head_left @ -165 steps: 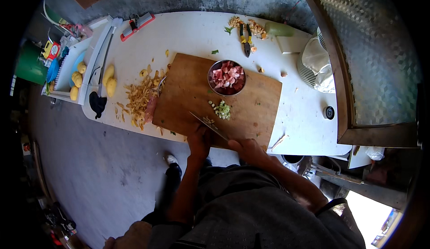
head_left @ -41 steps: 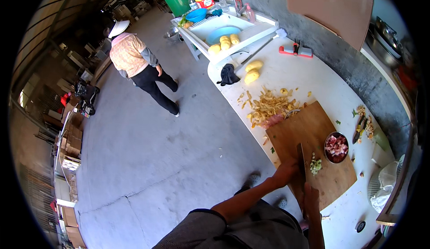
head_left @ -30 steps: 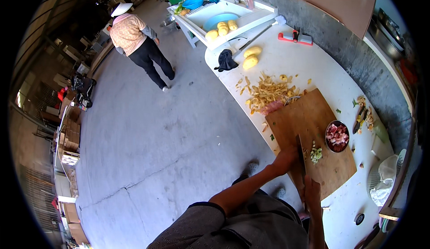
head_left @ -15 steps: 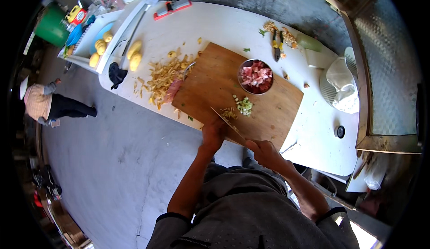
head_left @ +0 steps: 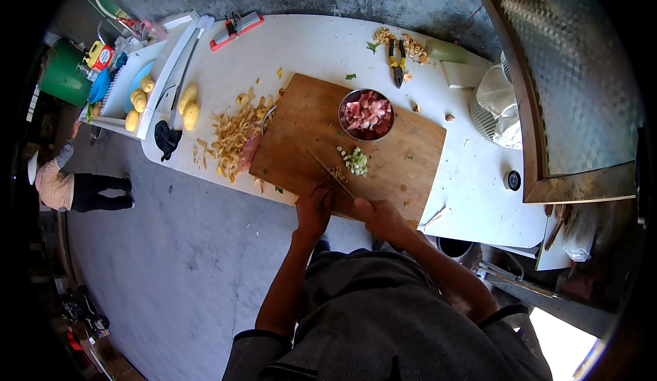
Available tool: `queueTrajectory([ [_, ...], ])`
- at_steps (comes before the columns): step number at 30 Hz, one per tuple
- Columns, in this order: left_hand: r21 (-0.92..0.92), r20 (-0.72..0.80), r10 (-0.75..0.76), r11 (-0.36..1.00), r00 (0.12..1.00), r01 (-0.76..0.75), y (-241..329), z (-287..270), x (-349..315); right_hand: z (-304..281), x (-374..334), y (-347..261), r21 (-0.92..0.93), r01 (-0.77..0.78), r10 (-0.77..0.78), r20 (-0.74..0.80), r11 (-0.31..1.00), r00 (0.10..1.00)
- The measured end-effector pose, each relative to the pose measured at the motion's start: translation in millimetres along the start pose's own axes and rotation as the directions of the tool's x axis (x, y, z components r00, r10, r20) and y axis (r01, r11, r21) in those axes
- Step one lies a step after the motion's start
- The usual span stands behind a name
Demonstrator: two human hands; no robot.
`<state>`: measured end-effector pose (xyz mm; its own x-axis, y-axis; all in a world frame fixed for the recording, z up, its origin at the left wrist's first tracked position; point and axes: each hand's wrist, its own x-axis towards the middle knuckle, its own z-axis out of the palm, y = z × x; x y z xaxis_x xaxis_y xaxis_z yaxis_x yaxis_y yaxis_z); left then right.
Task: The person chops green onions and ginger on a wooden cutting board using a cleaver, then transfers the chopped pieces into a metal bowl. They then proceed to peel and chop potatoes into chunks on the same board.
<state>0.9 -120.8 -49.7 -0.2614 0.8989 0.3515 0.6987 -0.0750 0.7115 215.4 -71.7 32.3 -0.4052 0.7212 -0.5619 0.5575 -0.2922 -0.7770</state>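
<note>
A kitchen knife [head_left: 332, 175] is in my right hand [head_left: 384, 221], its fingers wrapped round the handle near the close edge of the wooden cutting board [head_left: 410, 165]. The blade points away and to the left, over small yellowish-brown chopped bits [head_left: 337, 172]. My left hand [head_left: 313, 211] is curled at the board's near edge beside the blade; whatever its fingers hold is hidden. Sliced spring onion [head_left: 356, 162] lies in a small pile just beyond the knife. Behind it stands a round metal bowl [head_left: 341, 122] filled with cut raw meat [head_left: 367, 112].
Peelings [head_left: 229, 138] are heaped left of the board, with potatoes [head_left: 188, 107] beyond. Yellow-handled pliers [head_left: 397, 62] lie at the back. A black round lid [head_left: 512, 180] sits at the right. A framed glass pane [head_left: 575, 80] overhangs that side. Another person [head_left: 65, 182] stands far left.
My view has shifted, moving the table leftward in the picture. Both hands and the knife have moved slightly right over the board. The person at far left has raised an arm toward the basin.
</note>
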Motion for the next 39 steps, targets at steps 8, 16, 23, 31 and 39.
queueTrajectory([
  [8, 0.002, 0.013, 0.035, 0.999, 0.999, -0.035, 1.9, -1.9, 0.2, -17.6, -23.0, -18.4, -0.104, -0.095, 0.102, 0.060, 0.990, 0.993],
  [16, -0.005, 0.020, 0.029, 1.000, 0.999, -0.029, -0.8, -3.2, 2.7, -16.7, -38.2, -4.7, -0.152, 0.142, -0.144, -0.005, 0.978, 0.990],
  [23, -0.060, 0.044, 0.004, 0.998, 0.999, -0.001, 0.5, -6.5, 2.2, -26.5, -37.6, -15.9, -0.157, 0.118, -0.107, 0.075, 0.980, 0.991],
  [31, -0.029, 0.081, -0.054, 0.998, 0.995, 0.057, -4.5, -5.0, -0.8, 1.6, 7.4, -11.8, -0.256, 0.144, -0.128, 0.076, 0.956, 0.989],
  [39, -0.018, 0.033, 0.053, 0.998, 0.998, -0.052, -3.0, -4.3, -4.0, -9.0, -19.9, -0.1, -0.171, 0.262, -0.270, -0.023, 0.950, 0.963],
])
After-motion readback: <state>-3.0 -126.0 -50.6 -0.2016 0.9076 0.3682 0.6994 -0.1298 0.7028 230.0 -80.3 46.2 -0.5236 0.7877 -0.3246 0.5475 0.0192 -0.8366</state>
